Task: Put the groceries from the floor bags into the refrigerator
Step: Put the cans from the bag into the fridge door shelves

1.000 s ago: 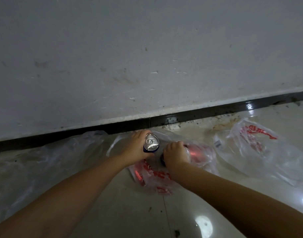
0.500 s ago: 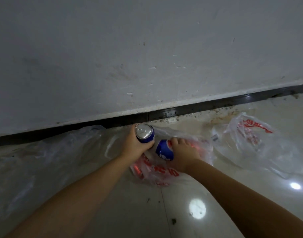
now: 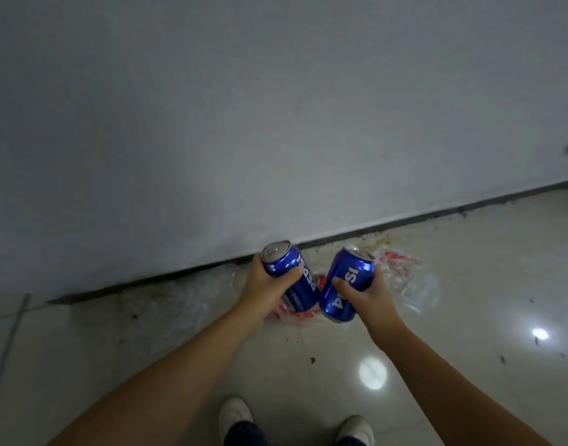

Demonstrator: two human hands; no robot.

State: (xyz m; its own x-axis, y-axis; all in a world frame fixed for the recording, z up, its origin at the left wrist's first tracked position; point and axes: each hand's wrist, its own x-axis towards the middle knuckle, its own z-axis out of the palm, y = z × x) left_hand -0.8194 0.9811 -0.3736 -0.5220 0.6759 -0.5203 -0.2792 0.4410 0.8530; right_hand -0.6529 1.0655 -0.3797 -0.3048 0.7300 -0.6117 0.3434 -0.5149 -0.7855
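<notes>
The left hand (image 3: 263, 286) wraps one blue can (image 3: 292, 278); at its 3 o'clock the right hand (image 3: 368, 292) wraps another can (image 3: 345, 284), both lifted above the floor bags (image 3: 401, 275), probably for carrying to an unseen refrigerator.

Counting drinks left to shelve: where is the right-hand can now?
Head view, centre-right: the right hand holds the can tilted above the bag, beside the left can.

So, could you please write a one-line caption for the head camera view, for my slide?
Left hand and right hand each hold a blue Pepsi can above plastic bags on the floor.
</notes>
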